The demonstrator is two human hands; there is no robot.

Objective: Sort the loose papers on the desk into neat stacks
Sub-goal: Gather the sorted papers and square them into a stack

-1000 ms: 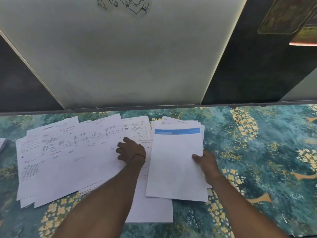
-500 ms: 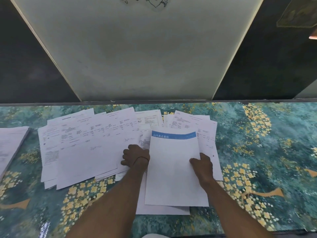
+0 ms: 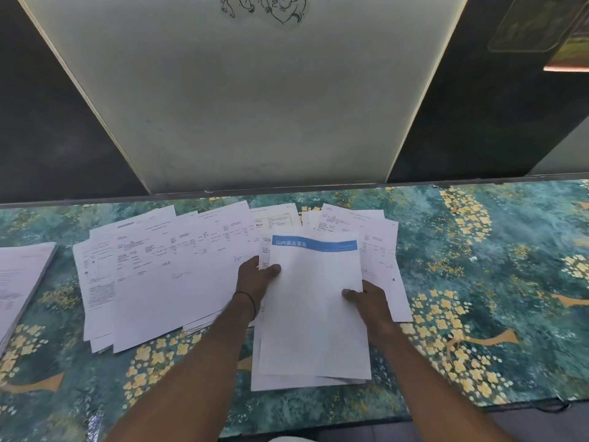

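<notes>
**Blue-headed sheet gathered up as desk sorting goes on**

While a fan of printed white forms (image 3: 165, 266) lies spread across the teal cloth with yellow blossoms (image 3: 478, 282), a person grips a small bundle of white sheets topped by a page with a blue header band (image 3: 314, 298), one hand on each long edge. The left hand (image 3: 256, 277) pinches the bundle's left edge, thumb on top, fingers underneath; the right hand (image 3: 371, 299) clamps the right edge the same way, a hold that looks meant to square the pages. The band carries white characters (too small to read with confidence). Left of the bundle, the fanned forms show tables and two handwritten signatures; behind and right of it more printed pages (image 3: 379, 240) overlap untidily. Far left of the bundle, a squared stack of paper (image 3: 22, 282) sits at the cloth's edge, seemingly finished.
</notes>
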